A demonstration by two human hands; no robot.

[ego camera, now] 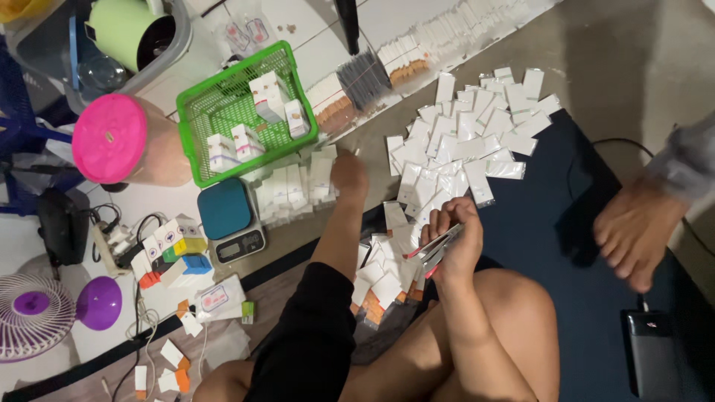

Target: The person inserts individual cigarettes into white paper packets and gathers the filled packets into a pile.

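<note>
Right hand (pixel 454 242) pinches a thin fan of small flat sachets (pixel 433 249), near centre. Left hand (pixel 348 173) reaches far-left to stacked white packets (pixel 298 186) by the green basket (pixel 195 141) — fingers hidden, can't tell. Sachets look v. light, slick, floppy — best gripped at edges.

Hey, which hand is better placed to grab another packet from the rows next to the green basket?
Probably the left hand: it already rests on the rows of white packets beside the green basket. The right hand is farther off and already grips a fan of flat packets.
</note>
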